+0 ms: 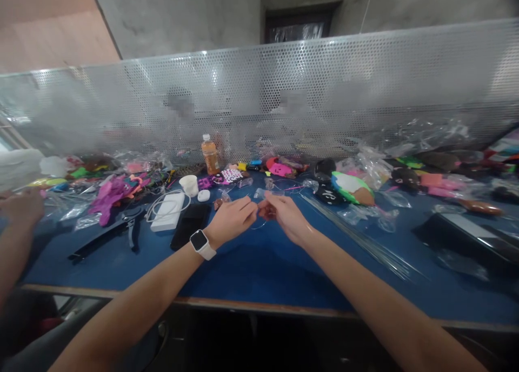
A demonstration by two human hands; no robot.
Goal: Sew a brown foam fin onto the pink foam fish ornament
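Observation:
Over the middle of the blue table (259, 274), my left hand (233, 219) and my right hand (286, 215) meet with fingertips nearly touching. The fingers of each hand are pinched together. Between them shows a small clear piece (261, 193), and a thin wire loop (259, 226) hangs just below. Which fingers grip which part is too small to tell. A white watch (201, 244) is on my left wrist. Beside that wrist lie a black phone-like item (190, 223) and a small white case (203, 195).
Left are black-handled pliers (132, 226), a white box with a cable (168, 212) and another person's hand (22, 204). A bottle (210, 154) stands behind. Thin clear rods (360, 239) and a black case (470, 247) lie right. Colourful pieces line the perforated screen (259, 91).

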